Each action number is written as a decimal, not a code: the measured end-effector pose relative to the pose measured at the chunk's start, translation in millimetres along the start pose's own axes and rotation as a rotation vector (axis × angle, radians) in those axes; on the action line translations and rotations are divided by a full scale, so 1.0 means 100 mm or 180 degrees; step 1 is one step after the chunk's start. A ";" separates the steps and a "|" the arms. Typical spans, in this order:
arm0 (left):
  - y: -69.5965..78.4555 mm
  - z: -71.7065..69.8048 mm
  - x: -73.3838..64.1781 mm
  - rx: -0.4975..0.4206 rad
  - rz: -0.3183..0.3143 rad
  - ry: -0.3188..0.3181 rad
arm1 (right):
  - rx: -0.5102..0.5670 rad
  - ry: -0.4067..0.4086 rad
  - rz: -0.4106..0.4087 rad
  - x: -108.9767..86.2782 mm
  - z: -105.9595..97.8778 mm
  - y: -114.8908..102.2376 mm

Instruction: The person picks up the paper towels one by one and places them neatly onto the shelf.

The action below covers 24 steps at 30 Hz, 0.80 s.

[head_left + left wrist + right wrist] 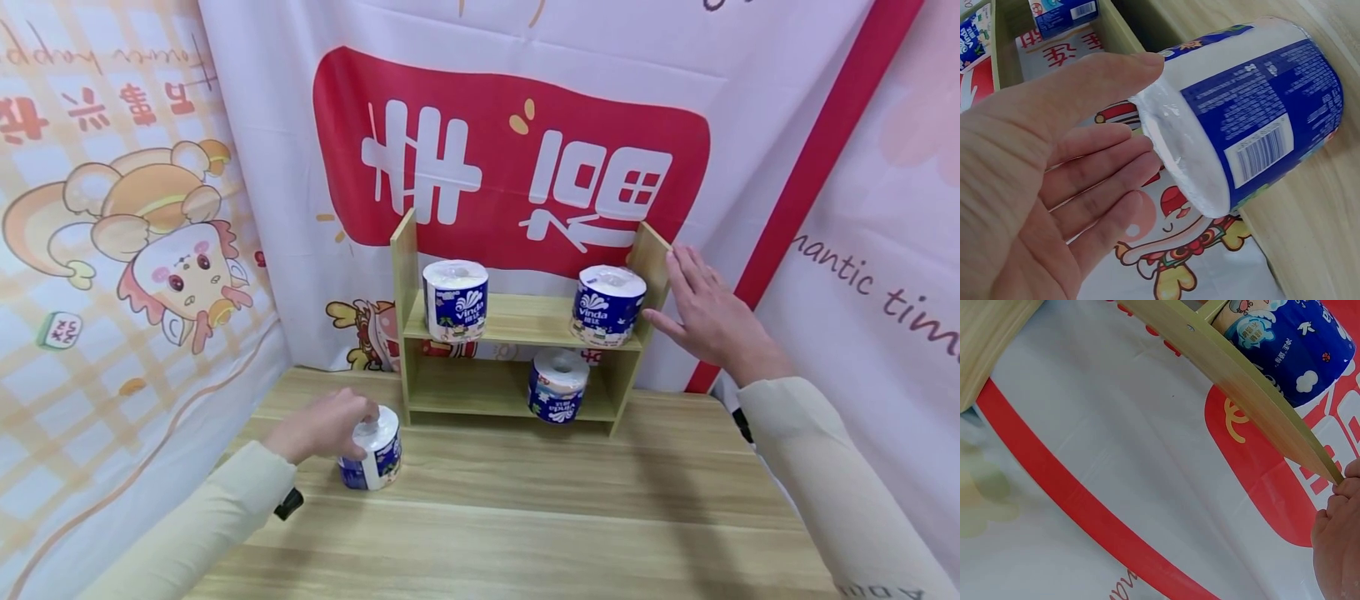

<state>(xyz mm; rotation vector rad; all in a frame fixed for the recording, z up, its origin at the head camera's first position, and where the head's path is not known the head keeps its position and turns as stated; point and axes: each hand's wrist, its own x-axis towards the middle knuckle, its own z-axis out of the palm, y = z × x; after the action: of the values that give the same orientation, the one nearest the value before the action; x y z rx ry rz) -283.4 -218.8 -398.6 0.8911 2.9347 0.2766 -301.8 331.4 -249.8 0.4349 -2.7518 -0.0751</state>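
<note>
A wrapped blue-and-white toilet roll [381, 458] stands on the table left of a small wooden shelf [517, 317]. Over its top is my left hand [330, 423]. In the left wrist view the thumb tip of the left hand [1066, 150] meets the rim of the toilet roll [1254, 112], while the other fingers extend loosely beside its top end. My right hand [712, 317] reaches the shelf's right side panel with fingers extended and thumb spread. In the right wrist view, the right hand [1338, 534] has its fingertips at the upper end of the side panel [1254, 412].
Two more toilet rolls stand on the shelf's upper board, a left roll [456, 302] and a right roll [607, 305]. A lower roll [558, 386] stands on the bottom board. Printed cloth [525, 50] hangs behind and beside the wooden table [510, 508].
</note>
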 end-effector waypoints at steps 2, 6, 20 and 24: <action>-0.02 0.03 0.00 -0.0048 0.0013 0.0038 | 0.0002 0.0004 0.0001 0.00 0.00 0.00; -0.07 0.09 0.00 -0.0090 0.0069 0.0129 | 0.0015 0.0010 0.0005 0.00 0.00 -0.01; -0.21 0.29 -0.01 -0.0162 0.0271 0.0364 | 0.0024 0.0005 0.0027 0.00 0.01 -0.01; -0.23 0.33 0.00 -0.0196 0.0184 0.0366 | 0.0042 -0.0002 0.0040 0.00 0.02 -0.01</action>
<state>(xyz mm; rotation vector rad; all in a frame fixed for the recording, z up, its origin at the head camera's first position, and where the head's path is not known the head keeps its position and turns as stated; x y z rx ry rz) -292.0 -232.8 -435.2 0.9846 2.9887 0.4335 -302.2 330.0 -251.5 0.4213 -2.7569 -0.0538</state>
